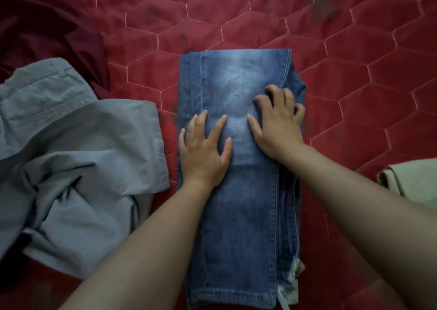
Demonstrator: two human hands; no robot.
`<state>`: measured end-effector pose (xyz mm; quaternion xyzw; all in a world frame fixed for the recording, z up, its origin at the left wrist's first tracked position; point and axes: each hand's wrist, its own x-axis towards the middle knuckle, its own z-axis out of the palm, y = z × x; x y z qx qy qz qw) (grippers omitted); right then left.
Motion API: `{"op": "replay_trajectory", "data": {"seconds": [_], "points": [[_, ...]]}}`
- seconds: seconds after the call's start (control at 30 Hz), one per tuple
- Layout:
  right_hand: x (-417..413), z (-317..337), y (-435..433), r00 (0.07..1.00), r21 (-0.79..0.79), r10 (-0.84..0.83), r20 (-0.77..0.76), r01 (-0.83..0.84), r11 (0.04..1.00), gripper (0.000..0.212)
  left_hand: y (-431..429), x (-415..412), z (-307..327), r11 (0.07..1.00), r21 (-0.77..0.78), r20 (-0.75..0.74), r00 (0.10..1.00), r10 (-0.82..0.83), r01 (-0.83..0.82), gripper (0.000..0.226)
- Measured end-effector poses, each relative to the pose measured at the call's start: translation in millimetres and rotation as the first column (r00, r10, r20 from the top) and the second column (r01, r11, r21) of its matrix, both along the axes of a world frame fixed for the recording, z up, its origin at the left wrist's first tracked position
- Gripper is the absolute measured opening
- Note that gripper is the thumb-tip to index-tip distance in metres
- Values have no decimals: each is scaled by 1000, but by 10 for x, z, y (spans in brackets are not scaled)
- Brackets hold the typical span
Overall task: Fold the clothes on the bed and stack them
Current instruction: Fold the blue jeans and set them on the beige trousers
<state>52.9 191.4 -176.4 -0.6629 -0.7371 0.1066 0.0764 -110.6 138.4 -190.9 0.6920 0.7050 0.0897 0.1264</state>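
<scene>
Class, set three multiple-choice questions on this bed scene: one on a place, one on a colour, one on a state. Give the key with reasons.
1. Where is the grey garment relative to the jeans? A. to their left B. on top C. underneath
2. What colour is the quilted bedcover? A. green B. red C. white
3. How is the grey garment? A. folded B. crumpled C. rolled up
Key: 1 A, it lies on the left hand side, beside the jeans; 2 B, red hexagon quilting shows; 3 B, loose wrinkles, no neat edges.
</scene>
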Motion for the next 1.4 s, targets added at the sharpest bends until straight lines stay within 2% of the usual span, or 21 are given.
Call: {"op": "replay_trajectory", "data": {"seconds": [0.1, 0.27, 0.53, 0.63, 0.73, 0.83, 0.93, 1.03, 1.1, 1.17, 1.23, 1.33, 1.4], "points": [[40, -50, 353, 999, 18, 14, 38, -15, 1000, 43, 16, -8, -42, 998, 55, 23, 1000, 2, -4, 51], [57, -91, 790, 995, -14, -12, 100, 14, 1000, 54, 40, -10, -40, 998, 56, 18, 1000, 6, -7, 51], [130, -67, 928, 986, -33, -110, 123, 115, 993, 70, 58, -3, -52, 1000, -5, -16, 1000, 7, -7, 54], [166, -36, 1011, 985, -43, -115, 126, 121, 992, 66, 65, -6, -63, 1000, -9, -18, 1000, -2, 2, 55], [210, 21, 1123, 997, -59, -73, -15, 72, 996, 61, 77, -12, -92, 1000, -2, -24, 1000, -6, 6, 55], [225, 111, 1150, 977, -65, -117, -181, 107, 992, 54, 68, -28, -137, 1000, 14, -31, 999, -6, 6, 55], [200, 244, 1057, 981, -73, -79, -176, 67, 995, 40, 56, -37, -117, 1000, 10, -20, 1000, -2, 2, 55], [231, 448, 811, 969, -23, -44, -242, 39, 999, 19, 29, -19, 6, 999, -42, 3, 1000, -17, 18, 55], [216, 572, 572, 952, 16, -20, -306, 26, 1000, 17, 10, -87, 132, 997, -73, 109, 994, -32, 40, 54], [180, 678, 253, 939, 26, -14, -345, 24, 999, 18, -39, -228, 326, 998, -58, 361, 932, 18, 3, 51], [152, 773, -135, 930, 12, -9, -367, 14, 1000, 19, -151, -418, 558, 985, -40, 574, 803, 158, -165, 45], [126, 909, -759, 929, -43, 55, -365, -76, 996, 24, -306, -681, 882, 896, -169, 684, 606, 407, -411, 44], [123, 966, -1156, 930, -88, 99, -353, -139, 986, 29, -393, -777, 1018, 848, -294, 718, 484, 500, -440, 43]]}}
